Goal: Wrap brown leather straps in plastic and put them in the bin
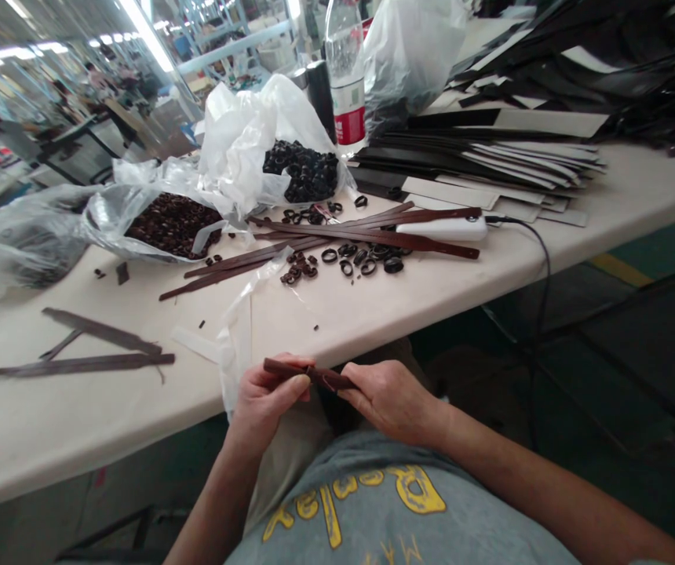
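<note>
A brown leather strap stretches between my two hands, just off the table's front edge. My left hand pinches its left part between thumb and fingers. Round the strap's other part, my right hand is closed, hiding that end. Beyond them on the table lie several long brown straps, crossing one another. Small brown loops and larger black loops are scattered beside these. Farther left rest a few dark greyish-brown straps.
Plastic bags hold brown loops and black loops. A bottle stands behind, near stacked black and white strips. From a white device, a cable hangs over the table edge. Clear plastic drapes over the front.
</note>
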Demonstrator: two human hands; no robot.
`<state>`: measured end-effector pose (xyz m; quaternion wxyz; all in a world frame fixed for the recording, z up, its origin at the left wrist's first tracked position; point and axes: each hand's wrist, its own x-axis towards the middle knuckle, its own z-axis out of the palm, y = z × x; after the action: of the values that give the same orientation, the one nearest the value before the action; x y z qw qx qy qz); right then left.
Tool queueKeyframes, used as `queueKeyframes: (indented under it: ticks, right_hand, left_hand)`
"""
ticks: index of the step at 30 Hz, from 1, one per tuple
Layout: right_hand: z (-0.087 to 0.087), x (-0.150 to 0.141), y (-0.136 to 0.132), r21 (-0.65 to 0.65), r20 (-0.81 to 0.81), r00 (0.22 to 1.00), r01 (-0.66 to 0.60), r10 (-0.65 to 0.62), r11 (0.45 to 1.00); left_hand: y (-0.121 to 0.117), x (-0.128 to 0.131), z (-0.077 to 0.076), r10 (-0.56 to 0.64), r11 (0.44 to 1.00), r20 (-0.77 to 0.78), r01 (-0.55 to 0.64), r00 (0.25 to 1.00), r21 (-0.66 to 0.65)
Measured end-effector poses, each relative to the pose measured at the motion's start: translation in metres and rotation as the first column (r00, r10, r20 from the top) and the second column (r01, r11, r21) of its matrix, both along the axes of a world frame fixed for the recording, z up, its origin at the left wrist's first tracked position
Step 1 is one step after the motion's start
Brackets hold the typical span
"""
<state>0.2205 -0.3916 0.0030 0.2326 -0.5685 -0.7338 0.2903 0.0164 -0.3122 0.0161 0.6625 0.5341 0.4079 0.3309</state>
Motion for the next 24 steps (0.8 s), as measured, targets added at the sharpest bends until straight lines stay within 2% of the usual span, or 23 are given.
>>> queueKeyframes:
  ticks: [4, 7, 9, 13, 17, 19, 21, 24]
  right_hand:
    - [0.008, -0.001, 0.002, -0.034, -0.12, 0.987, -0.112, 0.107, 0.993]
    - [0.017, -0.002, 0.005, -0.065, -0.252, 0.954, -0.187, 0.165, 0.98]
    - [0.02, -0.002, 0.007, -0.073, -0.3, 0.941, -0.189, 0.159, 0.979]
    - [0.019, 0.002, 0.006, -0.069, -0.212, 0.975, -0.088, 0.072, 0.994]
    - [0.013, 0.005, 0.001, -0.1, -0.097, 0.994, -0.051, 0.041, 0.994]
    - [0.01, 0.003, -0.001, -0.133, -0.051, 0.998, -0.046, 0.04, 0.99]
    - [0.007, -0.002, -0.001, -0.131, -0.039, 0.999, -0.043, 0.038, 0.99]
    - [0.007, -0.009, 0.002, -0.046, -0.077, 0.997, -0.034, 0.03, 0.998]
  left_hand:
    - [-0.013, 0.008, -0.003, -0.129, 0.989, -0.014, 0.128, 0.992, -0.078]
    - [-0.018, 0.013, -0.002, -0.139, 0.987, 0.012, 0.14, 0.99, -0.085]
    - [-0.016, 0.013, 0.0, -0.131, 0.99, 0.019, 0.132, 0.991, -0.047]
    - [-0.008, 0.006, 0.001, -0.053, 0.998, 0.013, 0.052, 0.999, 0.029]
    - [-0.004, 0.003, -0.003, 0.064, 0.997, 0.038, -0.065, 0.997, 0.032]
    - [-0.007, 0.006, -0.004, 0.043, 0.999, 0.021, -0.043, 0.999, -0.004]
    - [-0.011, 0.012, -0.004, -0.027, 0.999, 0.003, 0.027, 1.0, -0.036]
    - [-0.015, 0.019, -0.004, -0.122, 0.991, 0.014, 0.123, 0.992, -0.05]
